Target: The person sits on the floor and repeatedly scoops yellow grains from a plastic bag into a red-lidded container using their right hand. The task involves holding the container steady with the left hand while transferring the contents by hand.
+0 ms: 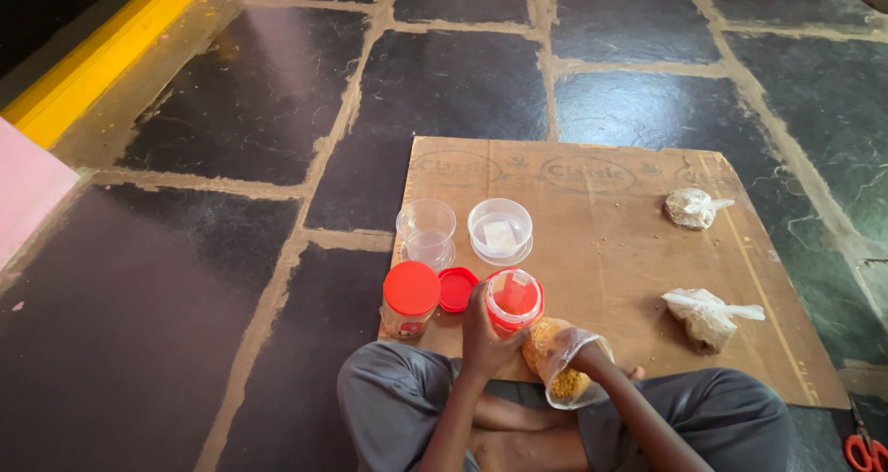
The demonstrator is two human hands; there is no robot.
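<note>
I sit cross-legged on the floor at the near edge of a brown cardboard sheet (610, 250). My left hand (483, 333) grips the side of a small clear jar with a red rim (514, 299), held upright and open. My right hand (592, 356) holds a clear plastic bag of yellow-orange grains (558, 361), tilted against the jar's right side. A loose red lid (457, 289) lies just left of the jar. Beside it stands a closed jar with a red lid (410, 298).
Two empty clear jars (426, 230) (500, 230) stand farther back on the cardboard. Two tied plastic bags of grain (694, 207) (709, 316) lie to the right. Red scissor handles (865, 452) show at the bottom right. Dark stone floor (231, 111) surrounds everything.
</note>
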